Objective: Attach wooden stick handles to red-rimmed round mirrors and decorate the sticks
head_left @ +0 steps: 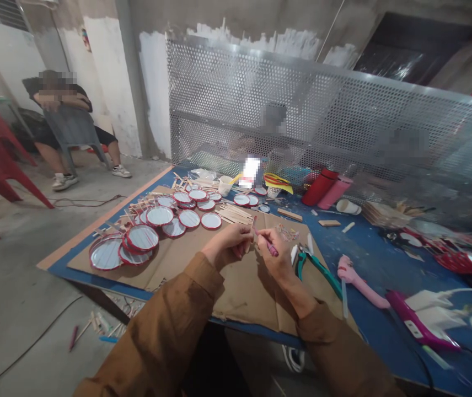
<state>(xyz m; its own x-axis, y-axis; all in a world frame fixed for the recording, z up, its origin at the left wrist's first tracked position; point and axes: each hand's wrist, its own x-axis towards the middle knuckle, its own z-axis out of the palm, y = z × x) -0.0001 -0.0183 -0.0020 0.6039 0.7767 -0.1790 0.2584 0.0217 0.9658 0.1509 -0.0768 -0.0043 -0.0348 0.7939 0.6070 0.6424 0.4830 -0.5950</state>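
Observation:
Both hands are close together over the brown cardboard. My left hand pinches a thin wooden stick that points up between the hands. In my right hand is a pink pen-like tool, its fingers wrapped round it and its tip near the stick. Behind my left hand lies a pile of wooden sticks. Round red-rimmed discs lie stacked and spread on the left of the cardboard. Green-handled pliers rest to the right of my right hand.
On the blue table lie a pink glue gun and a purple power strip with white plugs. Red bottle and paper cups stand or lie behind. A perforated metal screen borders the back. A person sits at the left.

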